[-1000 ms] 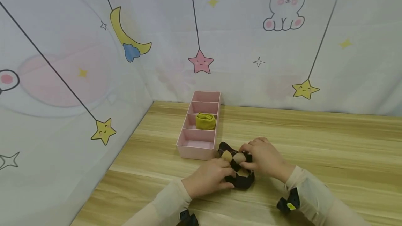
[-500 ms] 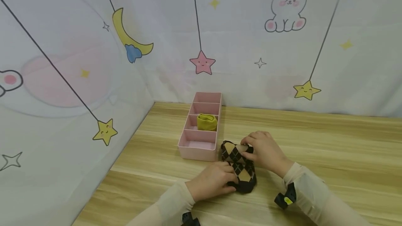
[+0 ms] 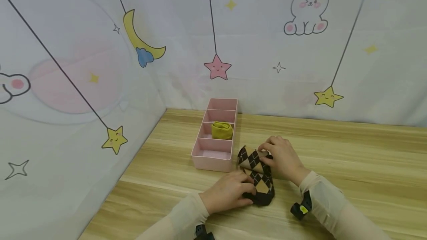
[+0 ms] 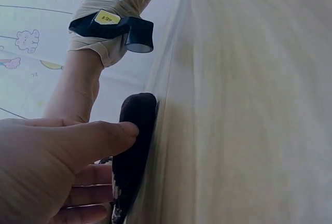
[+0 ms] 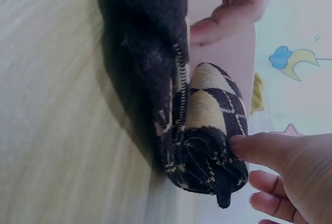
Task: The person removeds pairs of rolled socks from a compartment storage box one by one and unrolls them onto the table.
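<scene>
An argyle sock (image 3: 261, 177) in black and tan lies on the table, its far part folded over into a thick roll and its black end toward me. My right hand (image 3: 282, 159) grips the rolled part from the right; in the right wrist view its thumb presses the patterned roll (image 5: 210, 112). At the near left side, my left hand (image 3: 228, 192) holds the flat part. The left wrist view shows that thumb lying against the black end (image 4: 137, 112), with the other fingers on the far side. Part of the sock is hidden under both hands.
A pink divided box (image 3: 212, 163) stands just left of the sock. A folded yellow cloth (image 3: 222, 130) sits in one of its compartments. Behind the wooden table (image 3: 333, 147) hangs a white printed curtain (image 3: 253, 88), which also closes off the left side.
The sock's far part has been folded over into a neater roll, showing more of the diamond pattern. My right hand has moved slightly away from me; the left stays at the near end.
</scene>
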{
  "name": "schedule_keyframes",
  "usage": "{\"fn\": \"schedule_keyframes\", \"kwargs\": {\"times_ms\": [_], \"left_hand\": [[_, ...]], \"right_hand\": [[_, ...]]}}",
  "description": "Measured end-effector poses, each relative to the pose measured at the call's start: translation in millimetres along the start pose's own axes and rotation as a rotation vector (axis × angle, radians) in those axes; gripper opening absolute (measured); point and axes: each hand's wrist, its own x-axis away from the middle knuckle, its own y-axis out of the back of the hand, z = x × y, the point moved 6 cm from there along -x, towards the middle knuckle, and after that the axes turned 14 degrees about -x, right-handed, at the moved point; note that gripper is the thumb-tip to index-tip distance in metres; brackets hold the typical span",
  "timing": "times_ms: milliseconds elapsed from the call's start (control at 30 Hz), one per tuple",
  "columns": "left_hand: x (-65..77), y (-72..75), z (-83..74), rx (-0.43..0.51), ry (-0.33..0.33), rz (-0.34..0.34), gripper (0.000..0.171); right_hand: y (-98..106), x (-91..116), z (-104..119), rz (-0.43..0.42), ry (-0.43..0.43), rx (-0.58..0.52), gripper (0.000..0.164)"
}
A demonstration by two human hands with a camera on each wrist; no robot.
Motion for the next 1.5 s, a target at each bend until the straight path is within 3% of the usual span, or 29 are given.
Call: {"fn": "schedule_keyframes", "kwargs": {"times_ms": [267, 633, 1033, 1300, 1500], "left_hand": [[-0.1, -3.2, 3.5, 0.065, 0.039, -0.004, 0.025], [-0.8, -3.1, 4.7, 0.047, 0.040, -0.048, 0.030], [-2.4, -1.8, -0.1, 0.052, 0.007, -0.018, 0.031], [-1.9, -2.4, 0.2, 0.057, 0.002, -0.025, 0.031], [-2.0, -4.1, 0.1, 0.050, 0.001, -0.025, 0.031]], "right_hand": [[-5.7, -0.2, -6.5, 0.031, -0.034, -0.025, 0.021], [-8.3, 1.5, -12.5, 0.084, -0.083, -0.034, 0.009], [-14.2, 5.6, 4.2, 0.188, 0.030, 0.080, 0.044], [-18.0, 8.2, 7.7, 0.206, 0.054, 0.121, 0.050], [-16.9, 6.0, 6.0, 0.171, 0.068, 0.143, 0.048]]}}
